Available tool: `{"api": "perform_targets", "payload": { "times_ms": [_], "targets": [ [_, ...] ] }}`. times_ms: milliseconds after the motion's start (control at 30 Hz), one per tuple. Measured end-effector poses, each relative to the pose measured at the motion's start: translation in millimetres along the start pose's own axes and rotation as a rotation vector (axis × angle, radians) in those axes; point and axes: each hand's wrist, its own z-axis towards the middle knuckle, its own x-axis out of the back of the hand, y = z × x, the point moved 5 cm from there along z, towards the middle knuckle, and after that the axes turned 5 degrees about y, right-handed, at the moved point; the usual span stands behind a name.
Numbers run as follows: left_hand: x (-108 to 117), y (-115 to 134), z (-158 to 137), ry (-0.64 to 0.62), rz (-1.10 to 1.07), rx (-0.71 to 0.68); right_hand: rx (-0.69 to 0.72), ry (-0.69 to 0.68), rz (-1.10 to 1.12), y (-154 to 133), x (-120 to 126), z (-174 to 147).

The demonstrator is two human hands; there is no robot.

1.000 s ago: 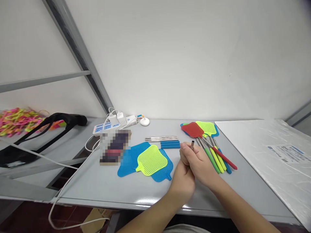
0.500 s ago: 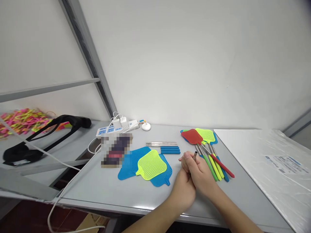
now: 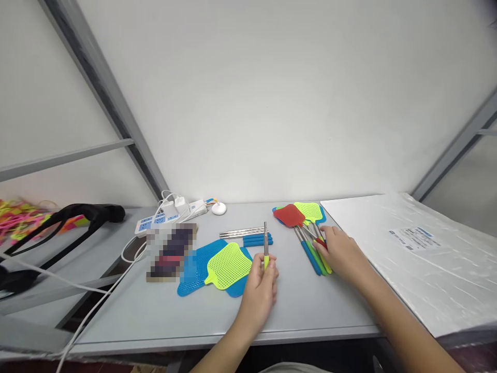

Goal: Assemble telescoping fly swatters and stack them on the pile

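My left hand [image 3: 261, 290] is closed around a telescopic fly swatter handle [image 3: 266, 246], its bare metal rod pointing up from a yellow-green grip. Over the pile of finished fly swatters, my right hand [image 3: 341, 254] has thumb and fingers closed about the handles, with the red grip [image 3: 320, 242] between them. The red swatter head [image 3: 289, 215] lies on top, beside a yellow-green head [image 3: 309, 211]. Left of my left hand, a loose yellow-green swatter head [image 3: 230, 265] rests across blue swatter heads [image 3: 202, 267]. Behind are several metal rods with blue grips [image 3: 252, 241].
A white power strip [image 3: 155, 221] with plugs and cables stands at the back left, near a white round device [image 3: 218, 208]. A blurred-out flat item [image 3: 171, 256] lies in front. A white wrapped board [image 3: 404, 269] covers the right side. Black straps [image 3: 89, 220] lie far left.
My hands have come apart. The left now holds the telescopic handle upright, while the right has moved to the swatter pile, where the handles have shifted. The view has turned slightly right.
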Motion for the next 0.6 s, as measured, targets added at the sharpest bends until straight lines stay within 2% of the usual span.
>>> {"api": "perform_targets", "payload": {
  "times_ms": [100,267,467,533,600],
  "targets": [
    [3.0,1.4,-3.4,-0.039,0.022,0.033,-0.064,-0.017,-0.089,16.5,-10.8,-0.7],
    [1.1,-2.3,-2.2,-0.095,0.047,0.01,-0.078,-0.023,-0.114,10.5,-19.5,3.2],
    [-0.7,2.7,-5.6,-0.126,0.091,-0.035,-0.101,0.034,-0.116,15.8,-19.1,5.9],
    [-0.1,7.1,-8.0,-0.111,0.036,-0.083,-0.093,0.062,-0.132,13.2,-14.8,5.6],
    [4.1,12.6,-9.5,-0.035,-0.037,-0.186,-0.056,0.108,-0.1,-0.4,-6.4,2.1]
  ]
}}
